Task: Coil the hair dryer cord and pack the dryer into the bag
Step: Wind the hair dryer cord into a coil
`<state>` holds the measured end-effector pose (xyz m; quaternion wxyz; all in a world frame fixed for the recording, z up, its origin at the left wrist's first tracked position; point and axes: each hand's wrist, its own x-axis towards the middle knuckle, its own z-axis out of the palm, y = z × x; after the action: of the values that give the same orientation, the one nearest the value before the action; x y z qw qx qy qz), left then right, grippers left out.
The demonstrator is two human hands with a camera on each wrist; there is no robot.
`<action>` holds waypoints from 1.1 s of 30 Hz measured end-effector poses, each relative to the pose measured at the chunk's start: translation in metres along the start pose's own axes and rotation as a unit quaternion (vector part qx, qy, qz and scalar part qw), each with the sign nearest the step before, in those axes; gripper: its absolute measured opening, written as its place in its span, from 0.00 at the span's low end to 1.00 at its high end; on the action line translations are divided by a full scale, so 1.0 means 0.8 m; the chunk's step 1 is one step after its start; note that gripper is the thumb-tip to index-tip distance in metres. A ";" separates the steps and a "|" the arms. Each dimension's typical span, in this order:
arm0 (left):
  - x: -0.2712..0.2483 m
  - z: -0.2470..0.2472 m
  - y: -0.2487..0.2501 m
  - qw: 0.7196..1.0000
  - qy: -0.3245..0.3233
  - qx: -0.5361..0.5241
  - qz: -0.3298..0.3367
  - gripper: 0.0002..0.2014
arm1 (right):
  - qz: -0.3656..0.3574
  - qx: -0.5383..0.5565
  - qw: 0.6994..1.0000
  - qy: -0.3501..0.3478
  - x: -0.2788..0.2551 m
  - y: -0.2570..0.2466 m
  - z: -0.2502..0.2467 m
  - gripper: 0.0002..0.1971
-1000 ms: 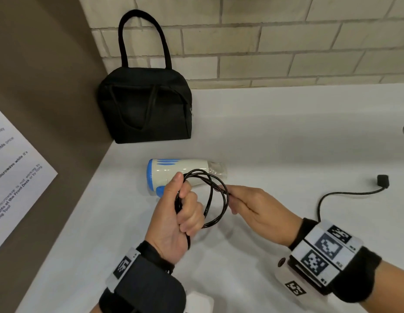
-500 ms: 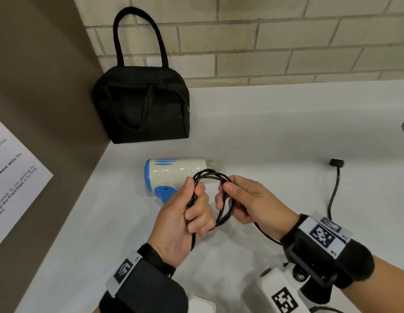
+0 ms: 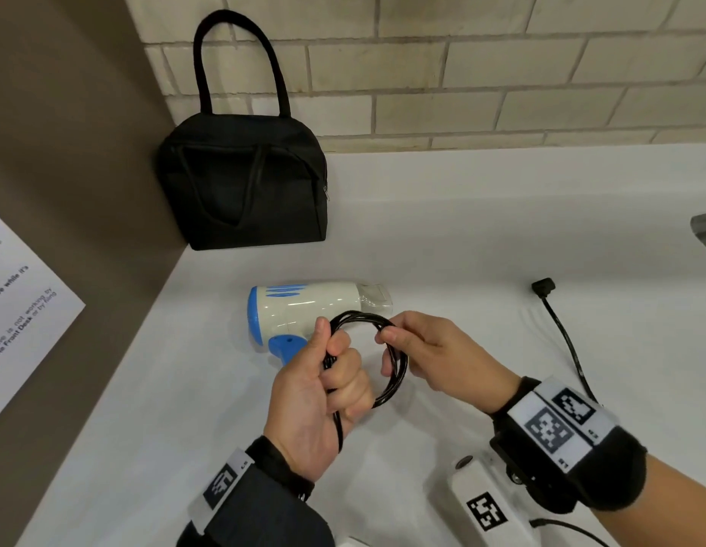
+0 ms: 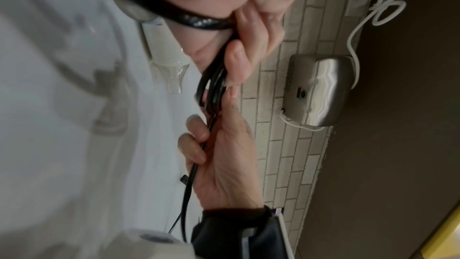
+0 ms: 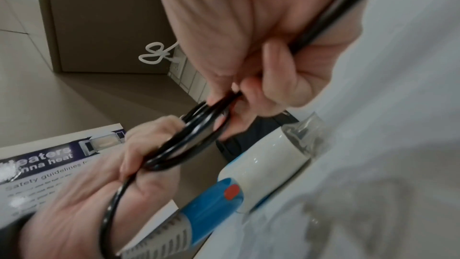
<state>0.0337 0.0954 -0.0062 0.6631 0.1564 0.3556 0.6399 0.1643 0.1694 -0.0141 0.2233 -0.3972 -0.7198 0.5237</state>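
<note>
A white and blue hair dryer (image 3: 304, 311) lies on its side on the white counter (image 3: 442, 246), its nozzle pointing right. Its black cord (image 3: 396, 369) is wound into several loops just in front of it. My left hand (image 3: 335, 373) grips the left side of the coil (image 4: 211, 90) in a fist. My right hand (image 3: 398, 341) pinches the right side of the coil (image 5: 199, 131). The loose end of the cord (image 3: 568, 341) trails right to the plug (image 3: 542, 288). The black bag (image 3: 244, 183) stands upright in the back left corner, handles up.
A brown side wall (image 3: 67, 191) with a printed notice (image 3: 16, 309) closes off the left. Beige tiles (image 3: 461, 73) run behind the counter. A metal faucet tip (image 3: 704, 227) shows at the right edge. A wall-mounted steel dispenser (image 4: 318, 90) with a white cable hangs nearby.
My right hand has moved left onto the coil, laying another loop on it. The plug has slid up and left along the counter as the cord was drawn in.
</note>
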 end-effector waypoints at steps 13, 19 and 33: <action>0.004 0.018 -0.010 0.900 -0.007 0.349 0.261 0.17 | -0.043 -0.609 0.792 -0.019 -0.054 -0.020 0.036 0.12; 0.001 0.003 -0.019 0.807 -0.068 0.515 0.281 0.18 | -0.098 -0.597 0.796 -0.029 -0.072 -0.054 0.024 0.08; -0.005 0.005 -0.002 0.902 -0.088 0.402 0.131 0.19 | -0.198 -0.429 0.881 -0.008 -0.038 -0.091 -0.043 0.23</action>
<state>0.0375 0.0923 -0.0035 0.4826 0.5106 0.4988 0.5076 0.1831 0.1549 0.0691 0.1243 -0.2996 -0.9393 0.1118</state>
